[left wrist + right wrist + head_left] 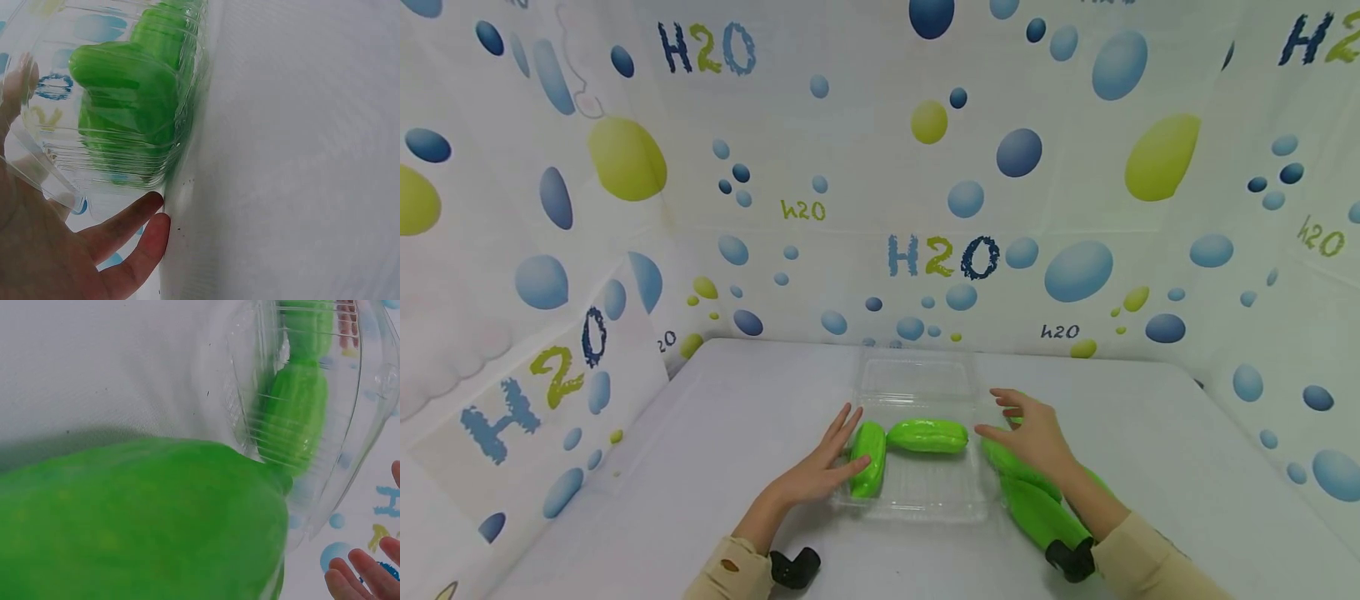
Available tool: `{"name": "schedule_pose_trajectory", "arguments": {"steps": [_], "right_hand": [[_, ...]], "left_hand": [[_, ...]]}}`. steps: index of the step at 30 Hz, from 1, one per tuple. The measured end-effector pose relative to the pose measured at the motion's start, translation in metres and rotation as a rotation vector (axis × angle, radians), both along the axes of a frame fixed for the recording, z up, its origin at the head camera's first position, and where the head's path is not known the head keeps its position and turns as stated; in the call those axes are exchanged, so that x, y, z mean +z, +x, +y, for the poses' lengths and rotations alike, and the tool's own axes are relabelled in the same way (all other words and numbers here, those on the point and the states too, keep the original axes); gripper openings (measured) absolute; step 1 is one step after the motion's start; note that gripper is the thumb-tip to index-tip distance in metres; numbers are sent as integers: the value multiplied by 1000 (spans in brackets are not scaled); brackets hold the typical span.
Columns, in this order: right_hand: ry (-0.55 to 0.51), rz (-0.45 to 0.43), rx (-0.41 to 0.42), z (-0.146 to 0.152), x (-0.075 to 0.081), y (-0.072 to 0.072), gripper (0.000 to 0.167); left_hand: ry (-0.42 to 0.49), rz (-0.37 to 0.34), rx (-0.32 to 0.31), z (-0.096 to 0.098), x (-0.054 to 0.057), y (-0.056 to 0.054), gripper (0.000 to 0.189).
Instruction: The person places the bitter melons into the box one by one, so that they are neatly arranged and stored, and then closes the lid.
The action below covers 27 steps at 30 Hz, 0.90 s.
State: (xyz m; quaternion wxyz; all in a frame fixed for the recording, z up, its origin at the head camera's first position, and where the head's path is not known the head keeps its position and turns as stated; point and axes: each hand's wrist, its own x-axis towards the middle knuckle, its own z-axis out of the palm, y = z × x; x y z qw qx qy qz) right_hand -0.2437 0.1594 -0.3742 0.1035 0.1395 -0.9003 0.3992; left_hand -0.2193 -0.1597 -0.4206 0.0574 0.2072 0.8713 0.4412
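Note:
A clear plastic clamshell box (925, 487) stands on the table with its lid (916, 377) folded back. Inside it lie two ridged green cucumbers: one cucumber (868, 467) lengthwise along the left wall, another cucumber (928, 436) crosswise at the back. My left hand (816, 471) rests at the box's left side, fingers spread, thumb reaching over the left cucumber. To the right of the box, my right hand (1033, 433) hovers over several loose cucumbers (1037, 504), fingers apart and holding nothing. One large smooth cucumber (144, 519) fills the lower right wrist view.
The white table (647, 508) meets a patterned curtain (850, 167) at the back and sides. A black wrist camera (796, 568) is on the left wrist, another black camera (1070, 558) on the right, overlapping the loose cucumbers.

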Motion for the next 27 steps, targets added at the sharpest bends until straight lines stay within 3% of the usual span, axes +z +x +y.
{"name": "schedule_pose_trajectory", "arguments": {"steps": [18, 27], "right_hand": [[13, -7, -57, 20, 6, 9, 64], [-3, 75, -64, 38, 4, 20, 60]], "left_hand": [[-4, 10, -3, -2, 2, 0, 74], [-13, 6, -6, -2, -2, -2, 74]]}}
